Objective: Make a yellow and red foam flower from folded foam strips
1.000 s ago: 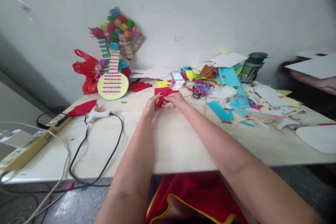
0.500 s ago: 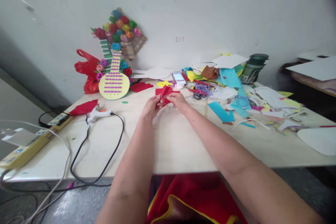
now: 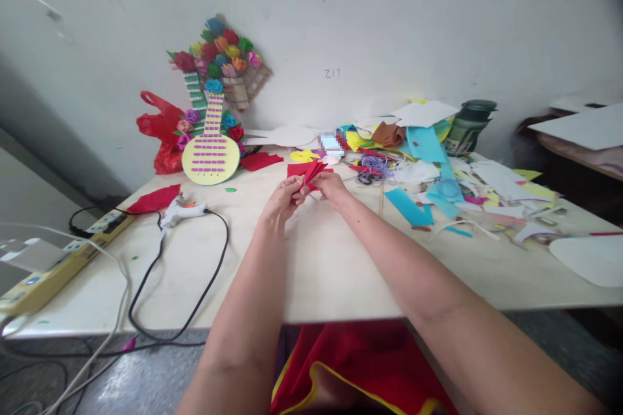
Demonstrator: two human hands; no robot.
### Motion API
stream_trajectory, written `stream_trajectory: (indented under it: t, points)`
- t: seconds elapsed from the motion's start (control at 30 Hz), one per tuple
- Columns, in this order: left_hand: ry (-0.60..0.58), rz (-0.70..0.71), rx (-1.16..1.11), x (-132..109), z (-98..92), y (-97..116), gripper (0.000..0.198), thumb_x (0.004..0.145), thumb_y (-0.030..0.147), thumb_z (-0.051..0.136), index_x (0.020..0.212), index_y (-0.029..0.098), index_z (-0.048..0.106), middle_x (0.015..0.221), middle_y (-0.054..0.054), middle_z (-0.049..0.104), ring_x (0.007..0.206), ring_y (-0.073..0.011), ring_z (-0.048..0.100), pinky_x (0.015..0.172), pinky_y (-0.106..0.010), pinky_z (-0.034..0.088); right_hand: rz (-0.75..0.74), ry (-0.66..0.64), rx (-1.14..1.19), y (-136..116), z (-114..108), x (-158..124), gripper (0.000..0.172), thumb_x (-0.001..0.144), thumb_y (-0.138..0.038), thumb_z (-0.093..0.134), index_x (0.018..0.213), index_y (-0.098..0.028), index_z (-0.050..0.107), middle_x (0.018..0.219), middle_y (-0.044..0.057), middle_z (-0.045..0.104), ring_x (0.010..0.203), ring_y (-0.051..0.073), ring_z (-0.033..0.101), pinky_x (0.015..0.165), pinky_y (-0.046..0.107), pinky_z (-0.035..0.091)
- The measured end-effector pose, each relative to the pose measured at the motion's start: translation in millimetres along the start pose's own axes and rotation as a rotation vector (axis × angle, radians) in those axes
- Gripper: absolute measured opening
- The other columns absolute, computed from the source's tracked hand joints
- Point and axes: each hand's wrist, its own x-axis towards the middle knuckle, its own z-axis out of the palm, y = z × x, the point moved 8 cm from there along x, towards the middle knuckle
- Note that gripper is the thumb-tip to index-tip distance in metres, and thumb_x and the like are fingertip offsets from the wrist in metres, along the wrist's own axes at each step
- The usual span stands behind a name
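Observation:
My left hand (image 3: 288, 198) is closed, its thumb and fingers pinching the lower end of a gathered piece of red paper (image 3: 317, 168). The paper's folds fan out upward and to the right. Against its right side are the bent, closed fingers of my right hand (image 3: 331, 187). Those fingertips are partly hidden behind the red folds, so what they grip is unclear. A thin greyish thread (image 3: 317, 195) shows just under the right fingers. More flat red paper (image 3: 294, 170) lies on the table behind the left hand.
On the left are a glue gun (image 3: 185, 211) with a black cord and a yellow power strip (image 3: 63, 259). Behind stands a yellow lute-shaped craft (image 3: 211, 159) with paper flowers. Paper scraps (image 3: 409, 206), tangled purple thread (image 3: 377, 167) and a green bottle (image 3: 470, 126) are on the right.
The gathered red paper has tilted to the right and its folds are more fanned out. My right fingertips have gone partly behind it. Both hands stay at nearly the same place.

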Motion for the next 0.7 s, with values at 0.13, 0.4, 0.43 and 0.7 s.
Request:
stream_trajectory:
  t: [0.13, 0.4, 0.43, 0.7]
  points:
    - [0.096, 0.064, 0.040, 0, -6.3, 6, 0.020, 0.071, 0.023, 0.066, 0.069, 0.013, 0.049, 0.051, 0.003, 0.046, 0.038, -0.0004, 0.025, 0.037, -0.013, 0.021, 0.007, 0.011, -0.046, 0, 2, -3, 0.021, 0.059, -0.035, 0.066, 0.060, -0.018, 0.053, 0.042, -0.009, 0.034, 0.044, 0.006, 0.028, 0.045, 0.023, 0.022]
    - [0.323, 0.129, 0.226, 1, -25.5, 14, 0.026, 0.071, 0.028, 0.067, 0.063, 0.015, 0.046, 0.048, 0.004, 0.049, 0.035, -0.0026, 0.033, 0.038, -0.017, 0.027, -0.051, 0.011, -0.105, 0, 5, -4, 0.018, 0.060, -0.033, 0.062, 0.059, -0.017, 0.054, 0.044, -0.008, 0.038, 0.044, 0.006, 0.030, 0.044, 0.023, 0.023]
    - [0.356, 0.133, 0.269, 0, -28.1, 14, 0.026, 0.071, 0.029, 0.066, 0.063, 0.015, 0.046, 0.047, 0.004, 0.049, 0.035, -0.0030, 0.034, 0.038, -0.017, 0.028, -0.068, 0.004, -0.111, -1, 6, -4, 0.017, 0.060, -0.033, 0.061, 0.059, -0.017, 0.054, 0.044, -0.008, 0.038, 0.044, 0.006, 0.030, 0.045, 0.022, 0.024]
    - [0.467, 0.140, 0.417, -1, -32.5, 18, 0.021, 0.077, 0.022, 0.057, 0.061, 0.014, 0.047, 0.043, 0.005, 0.047, 0.033, -0.0038, 0.035, 0.038, -0.018, 0.032, -0.182, -0.062, -0.187, -4, 16, -5, 0.015, 0.060, -0.029, 0.058, 0.055, -0.016, 0.056, 0.045, -0.007, 0.042, 0.047, 0.006, 0.034, 0.049, 0.022, 0.028]
